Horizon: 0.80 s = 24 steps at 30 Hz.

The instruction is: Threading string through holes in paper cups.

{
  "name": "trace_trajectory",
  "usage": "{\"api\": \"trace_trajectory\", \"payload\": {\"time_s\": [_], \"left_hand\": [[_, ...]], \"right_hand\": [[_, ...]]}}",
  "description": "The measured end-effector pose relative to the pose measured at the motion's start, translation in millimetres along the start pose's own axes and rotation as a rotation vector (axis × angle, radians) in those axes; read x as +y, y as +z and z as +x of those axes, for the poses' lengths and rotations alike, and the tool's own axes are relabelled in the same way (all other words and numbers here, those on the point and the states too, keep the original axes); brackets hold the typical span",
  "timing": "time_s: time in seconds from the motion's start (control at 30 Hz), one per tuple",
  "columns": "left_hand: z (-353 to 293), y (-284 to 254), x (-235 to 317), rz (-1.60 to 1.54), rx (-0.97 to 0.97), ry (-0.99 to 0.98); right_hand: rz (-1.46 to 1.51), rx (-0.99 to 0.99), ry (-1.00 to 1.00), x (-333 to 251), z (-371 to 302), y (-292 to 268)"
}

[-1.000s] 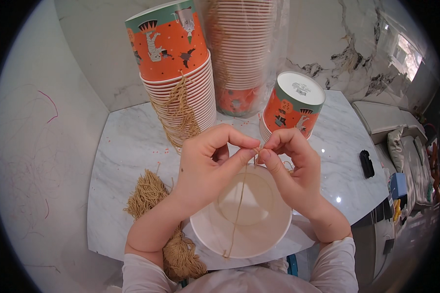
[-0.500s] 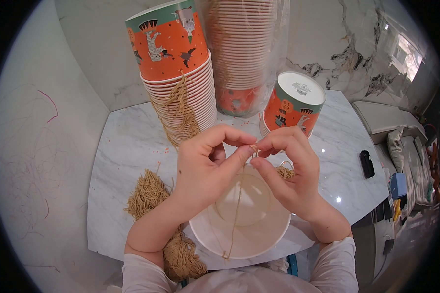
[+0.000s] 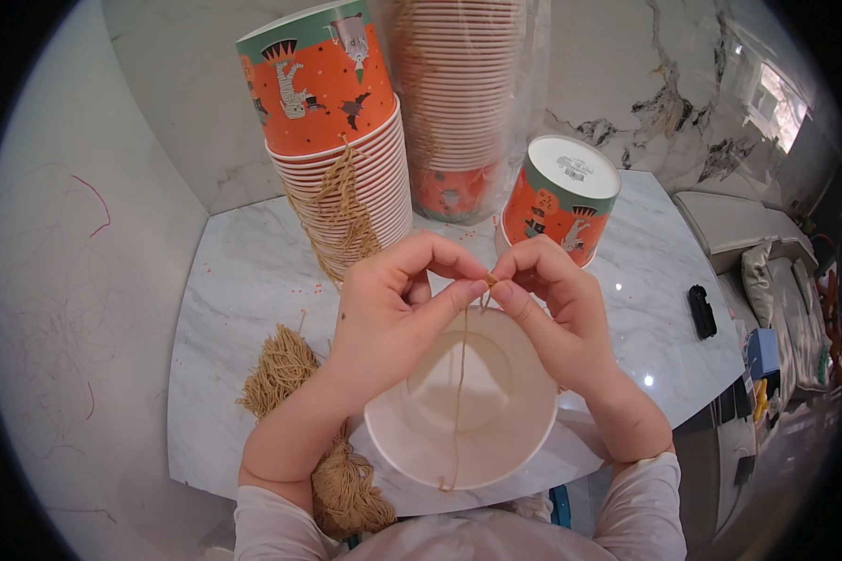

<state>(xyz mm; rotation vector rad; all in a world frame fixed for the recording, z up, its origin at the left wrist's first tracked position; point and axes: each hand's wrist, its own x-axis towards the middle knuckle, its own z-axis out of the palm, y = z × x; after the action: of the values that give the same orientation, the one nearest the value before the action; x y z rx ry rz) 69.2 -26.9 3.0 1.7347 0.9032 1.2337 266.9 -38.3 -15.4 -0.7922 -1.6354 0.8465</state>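
Over the rim of a white-lined paper bucket [image 3: 524, 439], my left hand [image 3: 384, 313] and my right hand [image 3: 571, 323] meet fingertip to fingertip. Each pinches a thin tan cord [image 3: 462, 379] at the bucket's far edge, where a small loop shows below the thumbs. One long end of the cord hangs across the bucket's mouth to its near rim. The spot between the fingertips is mostly covered, so whether a knot lies there is unclear. Beside my left forearm lie a bundle of tan cords [image 3: 281, 369] and a second bundle [image 3: 346, 491] nearer me.
A tall stack of orange and green patterned buckets [image 3: 332, 112], draped with tan cords [image 3: 346, 201], stands at the far left. Behind it is a plastic-wrapped stack [image 3: 463, 84]. An upside-down bucket [image 3: 571, 201] sits far right. A black object [image 3: 702, 312] lies near the marble table's [image 3: 646, 271] right edge.
My right thumb and fingers have closed onto the cord and come right up to the left fingertips. The hanging end has shifted slightly to the right at the near rim.
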Motion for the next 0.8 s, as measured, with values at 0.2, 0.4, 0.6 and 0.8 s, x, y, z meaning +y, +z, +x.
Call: {"api": "trace_trajectory", "payload": {"time_s": [0.2, 0.4, 0.6, 0.8], "left_hand": [[3.8, -7.1, 6.1, -0.049, -0.107, -0.062], [4.5, -11.5, -2.3, -0.224, -0.178, -0.068], [4.7, -19.8, 6.8, -0.234, -0.312, -0.219], [1.6, -22.7, 16.8, 0.054, -0.218, -0.191]], "right_hand": [[0.517, -0.077, 0.385, -11.3, 2.2, -6.9], [0.719, -0.11, 0.528, -7.9, 4.3, -8.1], [0.701, -0.116, 0.506, -6.8, 4.0, -7.2], [0.664, -0.123, 0.508, -7.5, 3.4, -8.3]]}}
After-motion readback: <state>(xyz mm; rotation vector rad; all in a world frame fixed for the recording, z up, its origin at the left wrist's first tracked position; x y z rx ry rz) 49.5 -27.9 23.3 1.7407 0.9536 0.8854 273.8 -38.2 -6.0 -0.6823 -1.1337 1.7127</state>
